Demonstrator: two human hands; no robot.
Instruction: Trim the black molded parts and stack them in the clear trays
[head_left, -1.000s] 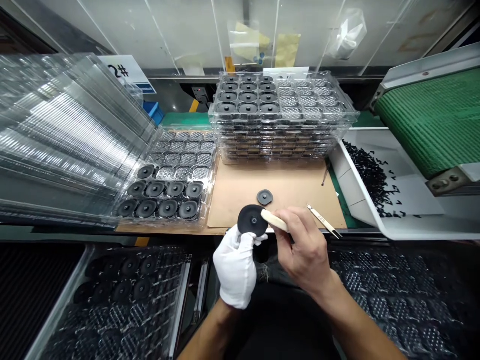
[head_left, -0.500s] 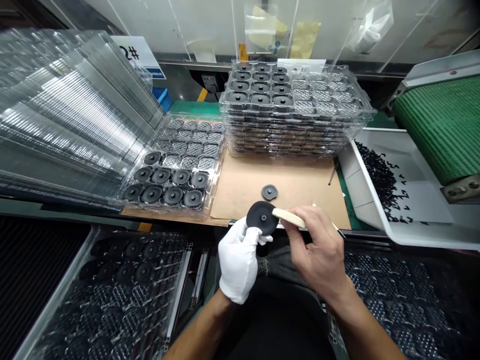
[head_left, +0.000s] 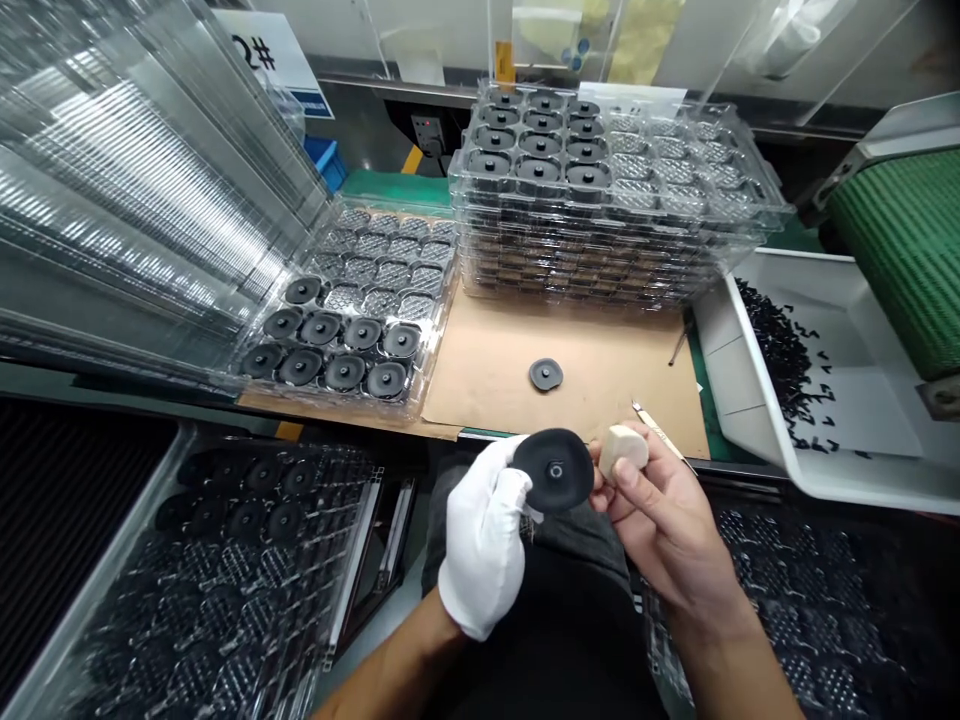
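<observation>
White-gloved, my left hand grips a round black disc by its left edge, its dished face and small central hub turned up to me. Bare, my right hand pinches a cream-coloured sponge-like block between thumb and fingers, just right of the disc. Some right fingertips are at the disc's right edge; whether they touch it I cannot tell. Beyond both hands, a smaller dark disc with a notched edge lies on the brown board.
A clear tray partly filled with black discs lies left. Stacked trays stand behind the board. A craft knife and tweezers lie right, beside a white bin of small black parts. A green conveyor is far right.
The cream block has come off the disc's upper right edge and turned in my right hand, which has rolled palm-up. The disc has shifted right and down with my left hand. The view has moved slightly.
</observation>
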